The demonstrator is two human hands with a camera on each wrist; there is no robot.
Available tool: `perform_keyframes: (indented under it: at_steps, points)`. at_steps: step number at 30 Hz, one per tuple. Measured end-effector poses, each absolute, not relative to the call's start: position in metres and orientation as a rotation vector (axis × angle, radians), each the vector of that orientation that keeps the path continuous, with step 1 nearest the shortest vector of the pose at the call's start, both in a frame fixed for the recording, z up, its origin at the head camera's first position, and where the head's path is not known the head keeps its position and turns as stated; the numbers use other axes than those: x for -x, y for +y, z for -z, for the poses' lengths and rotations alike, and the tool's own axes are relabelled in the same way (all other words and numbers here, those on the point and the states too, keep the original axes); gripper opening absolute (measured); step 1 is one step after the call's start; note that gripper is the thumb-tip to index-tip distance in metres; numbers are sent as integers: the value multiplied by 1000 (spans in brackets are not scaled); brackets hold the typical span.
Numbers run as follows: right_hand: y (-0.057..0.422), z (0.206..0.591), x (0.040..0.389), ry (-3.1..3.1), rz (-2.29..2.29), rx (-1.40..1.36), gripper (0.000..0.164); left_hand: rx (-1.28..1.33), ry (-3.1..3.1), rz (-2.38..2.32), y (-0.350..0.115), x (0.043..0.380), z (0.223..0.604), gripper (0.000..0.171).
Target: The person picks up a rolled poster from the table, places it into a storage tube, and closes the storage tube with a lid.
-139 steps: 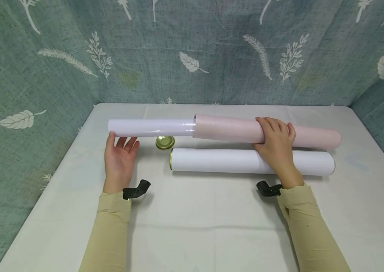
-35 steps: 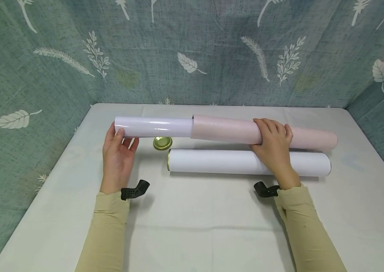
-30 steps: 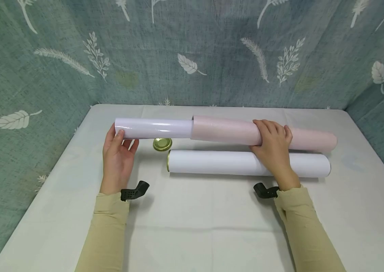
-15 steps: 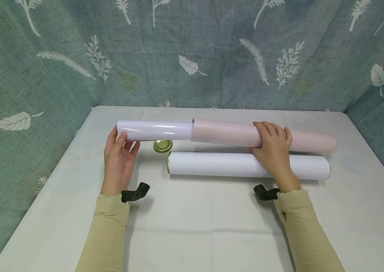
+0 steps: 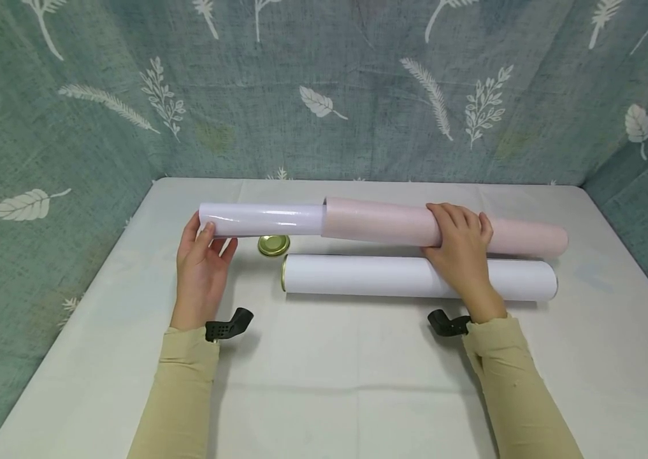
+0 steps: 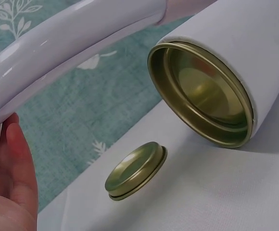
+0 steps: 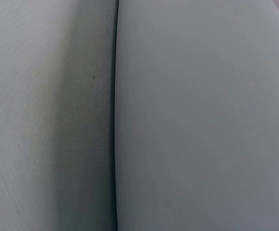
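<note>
A glossy white rolled sheet (image 5: 260,219) lies sideways, its right part inside a pink tube-shaped roll (image 5: 381,220). My left hand (image 5: 200,274) holds the sheet's left end, thumb on the near side and other fingers behind and below. The left wrist view shows the sheet's long overlapping edge above that hand (image 6: 9,183). My right hand (image 5: 461,252) grips the pink roll from above, around its middle. Just in front lies a white cardboard tube (image 5: 358,275), partly covered by the right wrist. In the right wrist view the tube (image 7: 202,120) fills most of the picture, and the hand is out of sight.
A round gold metal lid (image 5: 274,245) lies near the tube's left end, under the white sheet. The tube's gold rim (image 6: 202,94) faces left. All rest on a white-covered table (image 5: 301,395), with a leaf-patterned green-blue cloth (image 5: 324,76) behind.
The white rolled sheet has slid a little rightward, deeper into the pink roll. My left hand's thumb has come up over its near side. The right hand keeps its grip.
</note>
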State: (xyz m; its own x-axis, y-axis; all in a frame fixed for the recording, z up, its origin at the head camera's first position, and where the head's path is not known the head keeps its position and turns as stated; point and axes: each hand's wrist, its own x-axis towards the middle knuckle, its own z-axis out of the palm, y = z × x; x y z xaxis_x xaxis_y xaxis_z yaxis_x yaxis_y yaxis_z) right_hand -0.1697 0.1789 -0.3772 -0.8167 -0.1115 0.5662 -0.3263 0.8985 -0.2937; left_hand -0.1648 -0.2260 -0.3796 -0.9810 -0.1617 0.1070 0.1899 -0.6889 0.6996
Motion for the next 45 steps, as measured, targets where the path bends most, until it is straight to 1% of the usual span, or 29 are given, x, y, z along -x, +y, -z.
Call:
perform_keyframes:
  at_steps: [20,30,45]
  points:
    - [180,379,168,-2507,-517,-319,65,121,-1238,2695,-219,160,382,44]
    - [180,377,171,-2519,-520,-305,65,142,-1291,2676,-217,164,381,43]
    - [190,384,193,-2501,-528,-345,64,135,-1397,2578,-204,174,385,43]
